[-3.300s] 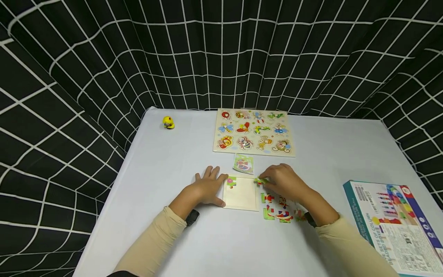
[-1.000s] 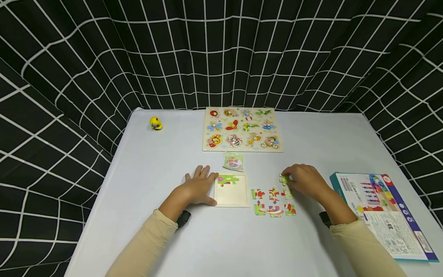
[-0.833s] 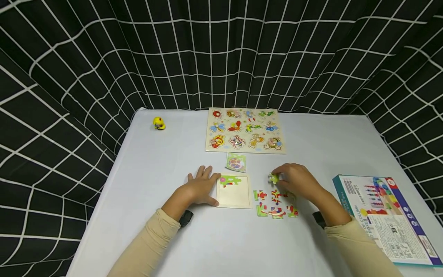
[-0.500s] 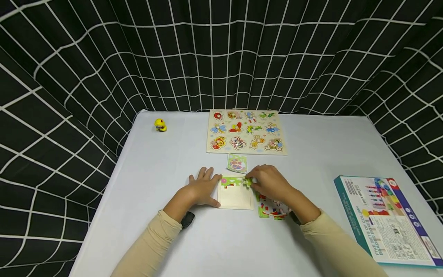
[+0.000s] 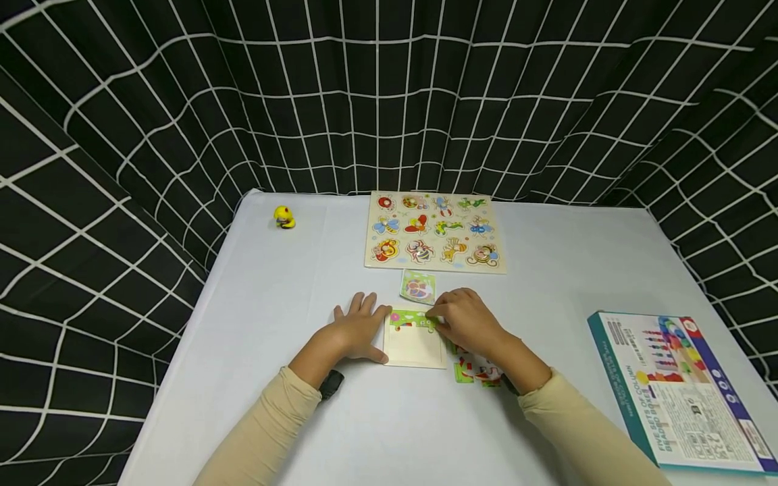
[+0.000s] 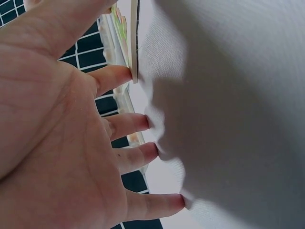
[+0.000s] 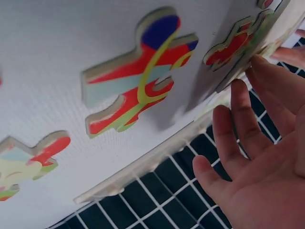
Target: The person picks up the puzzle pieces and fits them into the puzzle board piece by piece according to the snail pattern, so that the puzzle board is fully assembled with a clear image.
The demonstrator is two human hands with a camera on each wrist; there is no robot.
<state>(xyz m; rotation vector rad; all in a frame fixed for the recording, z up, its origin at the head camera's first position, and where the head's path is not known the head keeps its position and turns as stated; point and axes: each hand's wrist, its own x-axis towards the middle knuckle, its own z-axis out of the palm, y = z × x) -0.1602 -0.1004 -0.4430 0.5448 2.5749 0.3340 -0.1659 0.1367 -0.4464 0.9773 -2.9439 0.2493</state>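
A small square wooden puzzle tray (image 5: 413, 349) lies on the white table with a green strip of puzzle pieces (image 5: 404, 318) along its far edge. My left hand (image 5: 354, 335) is spread flat beside it, index finger and thumb against the tray's left side; in the left wrist view the other fingertips (image 6: 151, 149) touch the cloth. At the tray's far right corner my right hand (image 5: 471, 324) pinches a green corner puzzle piece (image 5: 429, 322), partly covered by the fingers. Loose puzzle pieces (image 5: 464, 371) lie right of the tray, some hidden under the right forearm; the right wrist view shows a red-and-blue piece (image 7: 143, 76).
A folded picture card (image 5: 418, 287) lies just beyond the tray. Behind it is an insect puzzle board (image 5: 434, 233). A yellow toy figure (image 5: 283, 217) stands at the far left, and a flat printed box (image 5: 687, 398) lies at the right. Dark grid curtains surround the table.
My right hand has picked up a green corner piece from the right and carried it left to the tray's far right corner. A middle piece joined the strip earlier. The left hand stays put.
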